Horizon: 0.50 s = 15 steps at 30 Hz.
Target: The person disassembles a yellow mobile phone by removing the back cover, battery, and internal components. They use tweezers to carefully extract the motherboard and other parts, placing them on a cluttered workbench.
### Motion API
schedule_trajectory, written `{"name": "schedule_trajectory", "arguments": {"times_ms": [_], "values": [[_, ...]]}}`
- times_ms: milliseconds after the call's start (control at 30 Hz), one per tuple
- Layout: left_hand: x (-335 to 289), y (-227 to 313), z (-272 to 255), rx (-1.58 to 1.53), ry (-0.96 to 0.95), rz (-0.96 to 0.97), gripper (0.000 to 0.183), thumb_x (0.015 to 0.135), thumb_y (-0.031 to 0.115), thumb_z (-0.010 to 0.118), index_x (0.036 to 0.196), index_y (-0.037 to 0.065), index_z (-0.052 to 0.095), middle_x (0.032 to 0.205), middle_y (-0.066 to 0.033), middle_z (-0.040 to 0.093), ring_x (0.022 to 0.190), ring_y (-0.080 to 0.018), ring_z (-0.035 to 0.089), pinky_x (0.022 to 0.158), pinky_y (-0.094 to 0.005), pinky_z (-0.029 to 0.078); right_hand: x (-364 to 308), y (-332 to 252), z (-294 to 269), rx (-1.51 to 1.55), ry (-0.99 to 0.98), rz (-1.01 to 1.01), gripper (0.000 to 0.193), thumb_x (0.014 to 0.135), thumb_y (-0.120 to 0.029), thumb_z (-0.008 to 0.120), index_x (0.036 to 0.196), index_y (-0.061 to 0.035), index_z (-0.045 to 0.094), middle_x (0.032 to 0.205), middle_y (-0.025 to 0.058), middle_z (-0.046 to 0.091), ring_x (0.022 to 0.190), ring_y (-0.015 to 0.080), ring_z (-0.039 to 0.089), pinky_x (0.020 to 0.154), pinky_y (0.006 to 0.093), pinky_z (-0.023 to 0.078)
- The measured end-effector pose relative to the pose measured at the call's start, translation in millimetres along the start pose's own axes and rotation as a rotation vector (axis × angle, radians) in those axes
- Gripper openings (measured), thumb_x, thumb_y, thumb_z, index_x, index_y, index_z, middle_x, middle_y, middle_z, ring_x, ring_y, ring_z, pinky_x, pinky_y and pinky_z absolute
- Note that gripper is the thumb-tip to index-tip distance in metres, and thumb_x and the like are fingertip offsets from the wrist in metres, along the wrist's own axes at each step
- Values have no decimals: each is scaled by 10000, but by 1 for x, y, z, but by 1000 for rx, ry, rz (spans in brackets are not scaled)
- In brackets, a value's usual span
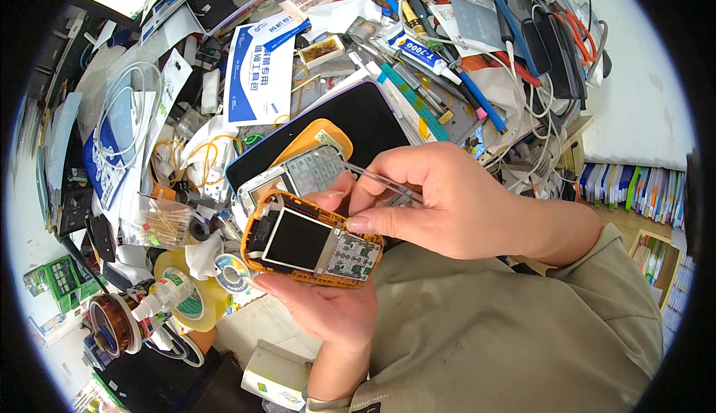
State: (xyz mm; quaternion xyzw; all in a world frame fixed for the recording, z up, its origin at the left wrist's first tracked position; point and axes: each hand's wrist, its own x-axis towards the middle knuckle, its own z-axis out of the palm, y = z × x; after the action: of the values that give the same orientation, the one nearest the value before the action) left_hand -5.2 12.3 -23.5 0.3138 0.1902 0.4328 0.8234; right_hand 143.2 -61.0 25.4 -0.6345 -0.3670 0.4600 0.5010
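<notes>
My left hand (332, 308) is closed around the edges of an opened keypad phone (300, 238) with an orange frame. Its dark screen faces up, and a bare circuit board shows beside the screen. Slim metal tweezers (377, 179) are pinched in my right hand (444, 200), just above the phone's far edge, their narrow end angled away to the left. Beyond the phone lies a grey keypad front panel (313, 170), partly covered by my left fingers. An orange cover piece (332, 133) rests behind it on a large black flat-screen device (362, 114).
Tools, cables and papers crowd the bench. A blue-and-white glue tube (421, 56) and a blue pen (481, 101) lie at the far right. A white-and-blue packet (257, 77) is at the far left. Nearer left are a yellow tape roll (212, 301) and a dropper bottle (165, 293).
</notes>
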Motion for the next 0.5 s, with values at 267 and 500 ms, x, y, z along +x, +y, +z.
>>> {"name": "schedule_trajectory", "arguments": {"times_ms": [267, 500], "values": [[4, 7, -1, 52, -31, -25, 661, 1093, 570, 235, 1451, 60, 457, 1228, -158, 664, 1178, -316, 619, 1045, -467, 492, -1, 2, 0, -308, 46, -213, 149, 929, -101, 750, 908, 15, 658, 903, 73, 710, 817, 102, 643, 686, 282, 500], [6, 10, 5, -59, -12, -82, 619, 1103, 537, 250, 1478, 83, 441, 1204, -149, 678, 1175, -309, 627, 1054, -465, 489, 1, 0, 3, -17, 33, -114, 180, 934, -124, 759, 916, 23, 656, 875, 69, 700, 813, 96, 635, 698, 271, 503]]}}
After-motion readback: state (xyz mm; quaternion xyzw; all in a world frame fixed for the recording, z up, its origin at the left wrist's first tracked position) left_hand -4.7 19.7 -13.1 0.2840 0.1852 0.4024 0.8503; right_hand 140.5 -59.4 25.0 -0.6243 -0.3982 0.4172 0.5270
